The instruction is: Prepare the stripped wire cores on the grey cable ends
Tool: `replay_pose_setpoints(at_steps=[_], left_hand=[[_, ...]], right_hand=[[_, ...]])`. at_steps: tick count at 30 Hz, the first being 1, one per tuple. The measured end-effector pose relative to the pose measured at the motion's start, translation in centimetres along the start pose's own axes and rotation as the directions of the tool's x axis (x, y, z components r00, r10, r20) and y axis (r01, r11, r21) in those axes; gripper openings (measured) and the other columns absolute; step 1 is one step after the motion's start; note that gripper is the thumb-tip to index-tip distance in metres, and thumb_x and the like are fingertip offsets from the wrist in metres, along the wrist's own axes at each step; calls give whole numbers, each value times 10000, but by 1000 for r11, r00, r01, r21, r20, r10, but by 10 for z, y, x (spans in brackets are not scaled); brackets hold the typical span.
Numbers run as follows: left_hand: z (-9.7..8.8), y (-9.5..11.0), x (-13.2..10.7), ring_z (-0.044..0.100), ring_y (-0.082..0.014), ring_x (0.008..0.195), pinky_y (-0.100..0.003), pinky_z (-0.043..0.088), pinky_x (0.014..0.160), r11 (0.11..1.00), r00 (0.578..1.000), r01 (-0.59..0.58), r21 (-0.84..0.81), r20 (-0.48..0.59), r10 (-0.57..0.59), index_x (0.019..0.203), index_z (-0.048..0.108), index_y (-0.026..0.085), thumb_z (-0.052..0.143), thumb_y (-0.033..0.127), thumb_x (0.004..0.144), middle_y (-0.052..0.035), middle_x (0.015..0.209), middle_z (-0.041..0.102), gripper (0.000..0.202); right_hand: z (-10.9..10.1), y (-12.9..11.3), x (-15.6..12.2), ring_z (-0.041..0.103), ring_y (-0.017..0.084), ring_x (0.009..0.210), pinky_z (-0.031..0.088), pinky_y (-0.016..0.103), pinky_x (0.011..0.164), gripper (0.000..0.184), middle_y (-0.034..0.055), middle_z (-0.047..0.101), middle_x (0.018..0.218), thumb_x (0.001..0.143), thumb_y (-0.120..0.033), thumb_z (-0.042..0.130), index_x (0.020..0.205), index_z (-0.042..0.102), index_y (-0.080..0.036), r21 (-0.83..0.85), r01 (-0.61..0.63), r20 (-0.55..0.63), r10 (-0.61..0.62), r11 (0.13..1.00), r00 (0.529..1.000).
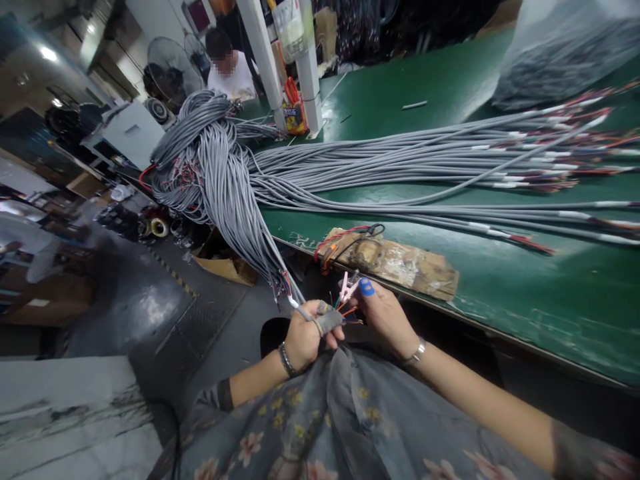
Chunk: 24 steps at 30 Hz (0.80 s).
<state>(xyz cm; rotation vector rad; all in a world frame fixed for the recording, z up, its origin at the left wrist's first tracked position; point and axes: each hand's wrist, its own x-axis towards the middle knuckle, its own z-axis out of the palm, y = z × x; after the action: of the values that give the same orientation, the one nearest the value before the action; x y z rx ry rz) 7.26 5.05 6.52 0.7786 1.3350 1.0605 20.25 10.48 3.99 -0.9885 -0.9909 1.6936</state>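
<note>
My left hand [306,331], grey wrapping around its thumb or finger, is closed around the end of a grey cable [301,309]. Thin coloured wires [346,310], orange and green among them, fan out of that end toward my other hand. My right hand [387,319], with a blue cover on one fingertip, pinches a small pink V-shaped clip-like tool [349,288] beside these wires; its exact kind is unclear. Behind my left hand, a thick bundle of grey cables [225,167] drapes over the table edge, several stripped ends hanging near my fingers.
A worn wooden block [400,267] with red and black leads sits at the edge of the green table [500,280]. Long grey cables [370,160] stretch rightward across it. A white post [307,73] rises behind; another person [233,77] sits farther back. An open cardboard box [225,263] lies below.
</note>
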Motion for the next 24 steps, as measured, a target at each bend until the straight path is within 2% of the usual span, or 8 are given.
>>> replay_pose_setpoints(at_steps=[4, 6, 8, 12, 14, 21, 24], left_hand=[[1, -1, 1, 445, -63, 320, -181, 309, 350, 1000, 1000, 6, 26, -14, -6, 585, 561, 147, 691, 453, 614, -13, 480, 608, 333], [1, -1, 1, 443, -63, 319, -182, 308, 350, 999, 1000, 6, 33, -22, -6, 586, 561, 147, 687, 454, 613, -15, 483, 609, 333], [1, -2, 2, 442, -63, 318, -182, 305, 348, 999, 1000, 7, 38, -27, -6, 584, 561, 147, 686, 445, 614, -14, 483, 609, 325], [0, -3, 2, 444, -64, 316, -180, 294, 342, 999, 1000, 3, 43, -19, -3, 571, 554, 147, 684, 419, 621, -11, 475, 603, 305], [-1, -4, 2, 444, -64, 316, -181, 293, 343, 999, 1000, 2, 42, -11, -1, 572, 553, 148, 682, 419, 627, -11, 477, 604, 305], [-8, -7, -3, 456, -70, 345, -192, 320, 377, 997, 1000, -19, 72, 11, 18, 598, 556, 152, 675, 489, 635, -26, 512, 628, 359], [-10, -7, -6, 461, -70, 353, -192, 318, 382, 997, 999, -29, 69, 18, 28, 613, 561, 152, 675, 495, 643, -27, 521, 633, 363]], right_hand=[[4, 0, 6, 477, 142, 533, 405, 283, 515, 517, 13, 585, 630, 594, -710, 641, 720, 654, -209, 235, -172, 145, 141, 957, 979], [6, 1, 8, 484, 136, 535, 412, 276, 518, 492, 9, 595, 651, 597, -663, 682, 783, 666, -207, 301, -204, 155, 163, 931, 974], [7, 0, 8, 482, 131, 539, 417, 269, 524, 460, 2, 590, 646, 591, -630, 712, 764, 669, -206, 339, -203, 137, 165, 919, 977], [9, 0, 7, 493, 127, 578, 434, 260, 572, 415, -4, 594, 651, 559, -590, 757, 689, 667, -207, 376, -188, 101, 161, 907, 982], [9, 0, 7, 501, 130, 591, 434, 261, 578, 387, -3, 598, 652, 589, -576, 748, 687, 664, -211, 387, -201, 96, 177, 900, 980], [5, 1, 6, 543, 152, 608, 436, 278, 569, 411, 23, 628, 698, 729, -624, 587, 721, 657, -219, 377, -266, 168, 217, 887, 962], [5, 0, 5, 529, 140, 586, 432, 274, 558, 375, 20, 635, 707, 733, -590, 607, 748, 673, -221, 376, -292, 216, 223, 879, 951]])
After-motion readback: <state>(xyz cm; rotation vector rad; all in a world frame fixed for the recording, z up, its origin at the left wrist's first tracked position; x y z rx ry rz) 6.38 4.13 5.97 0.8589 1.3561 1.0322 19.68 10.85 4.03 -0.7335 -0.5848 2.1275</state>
